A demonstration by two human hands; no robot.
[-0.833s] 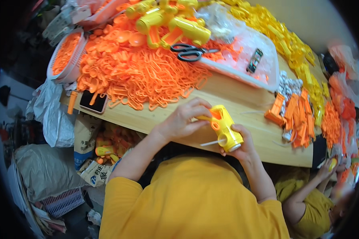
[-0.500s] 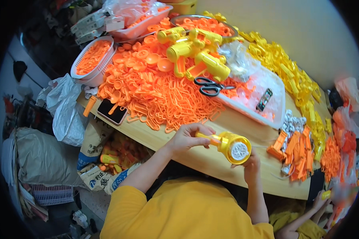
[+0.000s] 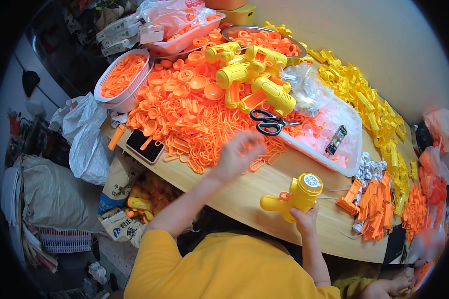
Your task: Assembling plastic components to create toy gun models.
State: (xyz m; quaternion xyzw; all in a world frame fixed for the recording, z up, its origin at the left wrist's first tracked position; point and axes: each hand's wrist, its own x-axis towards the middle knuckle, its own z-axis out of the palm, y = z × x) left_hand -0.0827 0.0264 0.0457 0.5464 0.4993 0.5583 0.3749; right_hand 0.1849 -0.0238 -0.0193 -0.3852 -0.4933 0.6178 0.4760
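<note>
A yellow gun-shaped plastic toy is held over the near side of the table, with my right hand closed around it. Its round end, with a white patterned insert, faces up. A small orange piece shows on the toy's side. My left hand, smeared by motion, hovers at the near edge of a heap of orange plastic clips; its fingers look apart and nothing shows in them. Black-handled scissors lie just beyond that hand, next to several yellow toy bodies stacked on the heap.
A white tray holds clear plastic pieces and a small circuit-like part. Orange parts with wires lie at the right, yellow parts behind. A phone and a white basket are at the left. Another person's limb shows lower right.
My left hand has let go of the toy and moved up toward the orange clips. My right hand has tipped the toy more upright and shifted it slightly right.
</note>
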